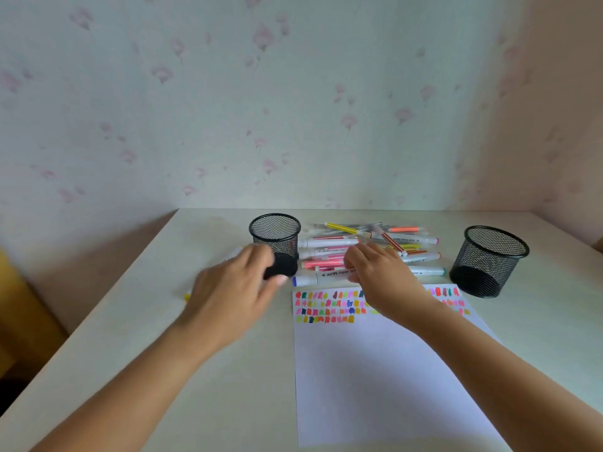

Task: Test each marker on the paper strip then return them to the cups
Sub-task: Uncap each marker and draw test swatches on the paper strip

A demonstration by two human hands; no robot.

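Cramped at the back of the desk, roomy up front

The heap of white-barrelled coloured markers filled the whole stretch between the left black wire-mesh cup and the right black wire-mesh cup, so there was no clean lane through. Both cup mouths stood open from above. The left hand sat right in front of the left cup, and the right hand covered the heap's near edge. The white paper sheet lay flat, easy to pass over. The pale tabletop was bare on the near left. The flowered wall closed off the back.
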